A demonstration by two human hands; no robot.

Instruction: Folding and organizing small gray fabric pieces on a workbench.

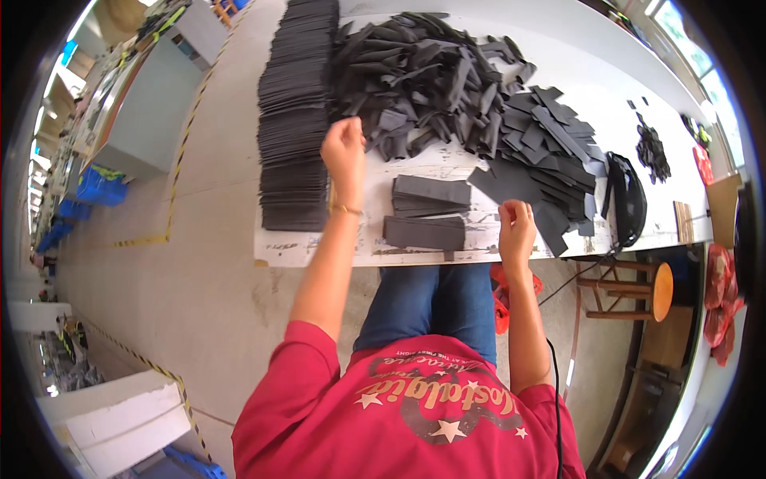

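My left hand (345, 156) is closed, raised beside the right edge of a long row of tightly packed black strips (295, 136). Whatever its fingers hold, if anything, is hidden. A heap of folded black pieces (431, 76) lies just beyond it. My right hand (517, 231) is closed in a pinch over the table's front edge, close to a flat black piece (503, 185); I cannot see whether the fingertips grip anything. Between my hands lie two small stacks of black strips, a farther stack (435, 191) and a nearer stack (424, 232).
The white table (367, 254) also bears a pile of flat black pieces (550, 136), a black curved object (625, 199) and a bundle of small dark pieces (653, 152). A wooden stool (661, 291) stands at right. Red bags (718, 295) hang or lie beyond it.
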